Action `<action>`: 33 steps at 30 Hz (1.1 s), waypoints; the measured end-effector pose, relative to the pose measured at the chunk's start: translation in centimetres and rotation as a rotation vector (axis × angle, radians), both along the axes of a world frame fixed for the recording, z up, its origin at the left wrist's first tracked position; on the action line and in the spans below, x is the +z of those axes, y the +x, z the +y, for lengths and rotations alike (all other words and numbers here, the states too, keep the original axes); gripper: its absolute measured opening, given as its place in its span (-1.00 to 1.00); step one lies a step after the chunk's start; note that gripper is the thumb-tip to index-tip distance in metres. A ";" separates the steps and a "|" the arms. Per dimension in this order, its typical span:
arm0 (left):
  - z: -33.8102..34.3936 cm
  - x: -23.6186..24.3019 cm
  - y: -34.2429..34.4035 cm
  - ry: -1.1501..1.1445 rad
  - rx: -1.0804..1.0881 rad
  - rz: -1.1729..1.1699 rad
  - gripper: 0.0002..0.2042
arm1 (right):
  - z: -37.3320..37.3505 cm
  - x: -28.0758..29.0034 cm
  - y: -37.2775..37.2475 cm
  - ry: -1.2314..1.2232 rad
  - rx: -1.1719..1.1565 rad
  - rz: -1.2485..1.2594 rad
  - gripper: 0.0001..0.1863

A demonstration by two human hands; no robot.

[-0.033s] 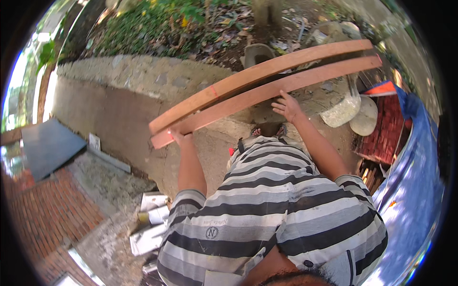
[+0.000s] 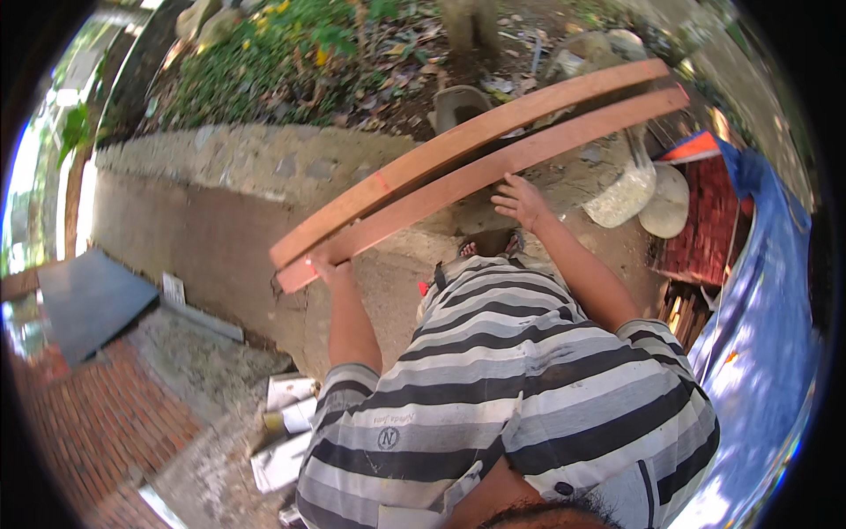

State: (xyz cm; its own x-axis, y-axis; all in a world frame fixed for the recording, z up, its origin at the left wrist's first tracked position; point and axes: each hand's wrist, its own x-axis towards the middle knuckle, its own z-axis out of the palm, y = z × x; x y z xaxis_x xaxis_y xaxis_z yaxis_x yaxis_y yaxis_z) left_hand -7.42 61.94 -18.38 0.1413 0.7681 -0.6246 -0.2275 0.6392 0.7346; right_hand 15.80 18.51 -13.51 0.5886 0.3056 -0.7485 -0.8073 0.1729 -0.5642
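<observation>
Two long reddish-brown wooden beams lie side by side in front of me, slanting up to the right, with a dark gap between them. The far beam [image 2: 467,137] has a red mark across its face. My left hand [image 2: 331,270] grips the near beam [image 2: 432,204] close to its left end, beside a bright red mark; some of its fingers are hidden. At the middle of the near beam, my right hand [image 2: 522,204] has its fingers spread. Its fingertips are at the beam's lower edge, and whether they touch is hard to tell.
A low stone wall [image 2: 238,159] runs beyond the beams, with plants behind it. Right of my hand are a pale scoop-shaped piece [image 2: 624,196] and a round lid-like piece [image 2: 665,203]. Stacked reddish pieces [image 2: 705,212] sit beside a blue tarp [image 2: 758,309]. Brick paving [image 2: 97,414] lies at left.
The view has turned slightly, so the beams sit a little steeper and further left. My hands keep nearly the same places on or beside the near beam.
</observation>
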 end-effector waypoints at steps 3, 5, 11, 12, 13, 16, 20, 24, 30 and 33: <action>0.6 -2.5 -0.4 0.008 0.012 -0.117 -0.31 | -2.6 0.4 -1.9 -0.032 -0.018 -0.039 -0.22; 1.0 -3.6 -0.7 -0.033 0.004 -0.090 -0.34 | -4.8 0.6 -2.9 -0.060 -0.069 -0.002 -0.28; -1.3 -4.1 -0.1 -0.056 -0.138 -0.043 -0.32 | -11.4 -1.4 -5.2 -0.214 -0.232 0.031 -0.49; -2.6 -3.9 0.1 0.058 -0.218 0.045 -0.31 | -12.6 -2.1 -5.7 -0.247 -0.293 0.066 -0.52; -3.5 -3.6 0.5 0.069 -0.227 0.134 -0.29 | -13.9 -2.6 -6.2 -0.220 -0.317 0.038 -0.54; -5.4 -2.5 1.8 -0.072 -0.209 -0.067 -0.24 | -17.0 -3.5 -6.8 -0.301 -0.391 0.006 -0.57; -6.7 -2.0 1.9 -0.032 -0.301 0.185 -0.36 | -21.4 -2.6 -4.0 -0.780 -0.284 -0.139 -0.55; -9.3 -1.8 1.8 0.032 -0.237 0.499 -0.38 | -26.2 -1.5 2.5 -1.232 -0.130 -0.438 -0.46; -20.6 2.2 10.1 0.582 -0.114 1.151 -0.37 | -33.5 -2.6 15.3 -1.543 0.204 -0.796 -0.28; -31.7 4.5 17.7 1.151 -0.281 1.144 -0.35 | -34.7 -3.9 20.3 -1.487 0.400 -0.785 -0.24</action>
